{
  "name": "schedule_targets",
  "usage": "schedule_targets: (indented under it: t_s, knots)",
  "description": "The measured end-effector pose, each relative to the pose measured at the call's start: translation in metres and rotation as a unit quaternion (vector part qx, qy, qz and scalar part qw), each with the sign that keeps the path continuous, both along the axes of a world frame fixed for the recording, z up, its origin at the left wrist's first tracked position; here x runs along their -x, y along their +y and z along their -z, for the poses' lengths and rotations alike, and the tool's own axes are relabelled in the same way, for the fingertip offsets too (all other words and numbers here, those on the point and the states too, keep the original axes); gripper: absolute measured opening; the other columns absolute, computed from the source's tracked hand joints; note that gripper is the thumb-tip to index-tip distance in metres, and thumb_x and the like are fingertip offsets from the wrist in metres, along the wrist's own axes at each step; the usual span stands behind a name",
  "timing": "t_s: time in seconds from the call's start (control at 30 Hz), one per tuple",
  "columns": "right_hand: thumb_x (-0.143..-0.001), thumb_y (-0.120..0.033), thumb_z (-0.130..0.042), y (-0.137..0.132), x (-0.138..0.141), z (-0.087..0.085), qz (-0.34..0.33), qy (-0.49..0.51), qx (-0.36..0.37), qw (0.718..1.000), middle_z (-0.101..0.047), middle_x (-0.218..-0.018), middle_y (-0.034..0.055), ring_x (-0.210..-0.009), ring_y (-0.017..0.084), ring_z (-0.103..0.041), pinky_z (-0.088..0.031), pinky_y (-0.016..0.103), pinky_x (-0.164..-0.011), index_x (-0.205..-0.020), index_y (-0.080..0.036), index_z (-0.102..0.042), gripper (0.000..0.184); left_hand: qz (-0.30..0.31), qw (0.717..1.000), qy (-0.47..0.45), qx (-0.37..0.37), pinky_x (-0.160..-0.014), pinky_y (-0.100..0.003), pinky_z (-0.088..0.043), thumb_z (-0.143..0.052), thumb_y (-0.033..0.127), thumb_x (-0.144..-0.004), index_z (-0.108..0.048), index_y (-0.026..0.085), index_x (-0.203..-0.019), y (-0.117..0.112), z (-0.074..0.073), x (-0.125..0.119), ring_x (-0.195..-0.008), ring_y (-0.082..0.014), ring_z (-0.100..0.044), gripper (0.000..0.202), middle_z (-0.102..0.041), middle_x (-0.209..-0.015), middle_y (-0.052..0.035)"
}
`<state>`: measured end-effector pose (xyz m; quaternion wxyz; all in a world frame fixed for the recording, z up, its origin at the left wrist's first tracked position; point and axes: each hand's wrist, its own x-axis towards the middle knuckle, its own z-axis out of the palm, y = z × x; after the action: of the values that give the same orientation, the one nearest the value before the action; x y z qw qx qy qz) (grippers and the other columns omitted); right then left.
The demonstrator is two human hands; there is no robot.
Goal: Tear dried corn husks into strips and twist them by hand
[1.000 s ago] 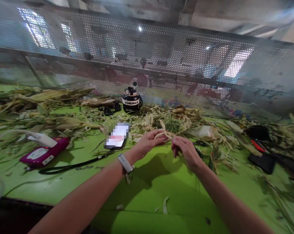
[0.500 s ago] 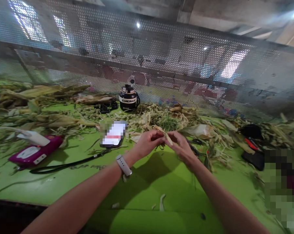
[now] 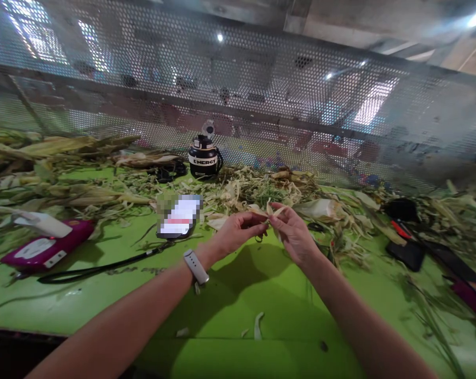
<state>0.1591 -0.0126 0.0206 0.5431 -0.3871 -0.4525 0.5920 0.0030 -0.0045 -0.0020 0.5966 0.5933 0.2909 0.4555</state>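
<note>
Between my two hands is a small pale strip of corn husk point(image 3: 270, 210), pinched from both sides above the green table point(image 3: 257, 295). My left hand point(image 3: 240, 230), with a light watch band on its wrist, grips the husk between thumb and fingers. From the right, my right hand point(image 3: 293, 229) closes thumb and fingertips on the same strip. A thin dark loop shows just under the fingertips; what it belongs to I cannot make out. Behind the hands lies a heap of shredded husk point(image 3: 246, 189), and a broad pale husk piece point(image 3: 320, 208) rests beyond my right hand.
A phone point(image 3: 180, 216) with a black strap lies left of my hands. Farther left is a purple power bank point(image 3: 48, 245) with a white plug. A black bottle point(image 3: 204, 158) stands before a perforated metal screen point(image 3: 238, 100). Dark items, one red-marked point(image 3: 401, 229), lie right.
My right hand has turned, its back showing more, and the husk strip now points upward between the fingers. My left hand has hardly moved. The view has shifted slightly.
</note>
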Motion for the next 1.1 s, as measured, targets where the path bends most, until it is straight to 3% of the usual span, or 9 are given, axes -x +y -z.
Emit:
schedule_targets:
  t_s: [0.13,0.27,0.4,0.6,0.77,1.0,1.1]
  knots:
    - [-0.054,-0.029,-0.080,0.004,-0.002,0.002,0.027,0.026,0.011,0.999,-0.064,-0.071,-0.0053,-0.065,0.012,-0.061,-0.048,0.023,-0.062,-0.091,-0.022,-0.055,0.046,0.014,0.998,-0.024,0.055,-0.072,-0.025,-0.045,-0.074,0.029,-0.067,-0.069,0.015,-0.085,0.000,0.003,0.000,-0.068,-0.0097,-0.058,0.023,-0.067,-0.077,-0.0013]
    - [-0.051,-0.025,-0.082,0.010,-0.008,0.007,0.073,0.017,-0.020,0.997,-0.059,-0.060,-0.0081,-0.060,0.011,-0.059,-0.048,0.023,-0.061,-0.085,-0.022,-0.057,0.042,0.064,0.994,0.038,0.080,-0.071,-0.025,-0.044,-0.074,0.028,-0.067,-0.070,0.015,-0.087,0.002,0.000,0.007,-0.065,-0.0094,-0.058,0.024,-0.068,-0.071,-0.0014]
    - [-0.050,-0.023,-0.082,0.012,-0.012,0.005,0.095,0.012,-0.020,0.995,-0.064,-0.067,-0.0056,-0.067,0.010,-0.062,-0.047,0.021,-0.064,-0.077,-0.020,-0.062,0.035,0.105,0.987,0.070,0.098,-0.069,-0.025,-0.044,-0.073,0.030,-0.069,-0.071,0.015,-0.086,0.007,-0.002,0.017,-0.061,-0.0098,-0.057,0.023,-0.067,-0.065,-0.0013]
    - [-0.054,-0.029,-0.080,0.010,-0.018,-0.002,0.098,0.031,0.032,0.994,-0.066,-0.066,-0.0038,-0.057,0.007,-0.057,-0.043,0.017,-0.052,-0.068,-0.018,-0.068,0.022,0.060,0.987,-0.011,0.147,-0.077,-0.027,-0.045,-0.077,0.027,-0.065,-0.071,0.017,-0.083,0.016,0.002,0.024,-0.068,-0.0105,-0.059,0.022,-0.068,-0.073,-0.0010]
    - [-0.054,-0.029,-0.081,0.014,-0.023,-0.003,0.104,0.031,0.021,0.994,-0.062,-0.058,-0.0059,-0.052,0.005,-0.053,-0.041,0.015,-0.049,-0.069,-0.017,-0.069,0.023,0.015,0.985,-0.054,0.166,-0.079,-0.026,-0.046,-0.077,0.022,-0.065,-0.071,0.018,-0.087,0.018,0.002,0.025,-0.073,-0.0107,-0.061,0.023,-0.070,-0.080,-0.0016]
    - [-0.055,-0.026,-0.079,0.011,-0.019,-0.006,0.129,0.035,0.056,0.989,-0.061,-0.052,-0.0048,-0.046,0.006,-0.053,-0.042,0.015,-0.045,-0.062,-0.016,-0.062,0.022,0.010,0.984,-0.045,0.170,-0.070,-0.025,-0.047,-0.075,0.027,-0.067,-0.071,0.017,-0.084,0.019,0.004,0.023,-0.062,-0.0096,-0.057,0.020,-0.066,-0.069,-0.0006]
    - [-0.056,-0.025,-0.076,0.007,-0.017,-0.009,0.133,0.036,0.066,0.988,-0.063,-0.053,-0.0031,-0.046,0.007,-0.055,-0.044,0.016,-0.045,-0.062,-0.016,-0.060,0.020,-0.030,0.992,0.002,0.120,-0.077,-0.028,-0.046,-0.071,0.029,-0.071,-0.070,0.018,-0.087,0.016,0.002,0.020,-0.074,-0.0133,-0.060,0.019,-0.068,-0.084,-0.0042]
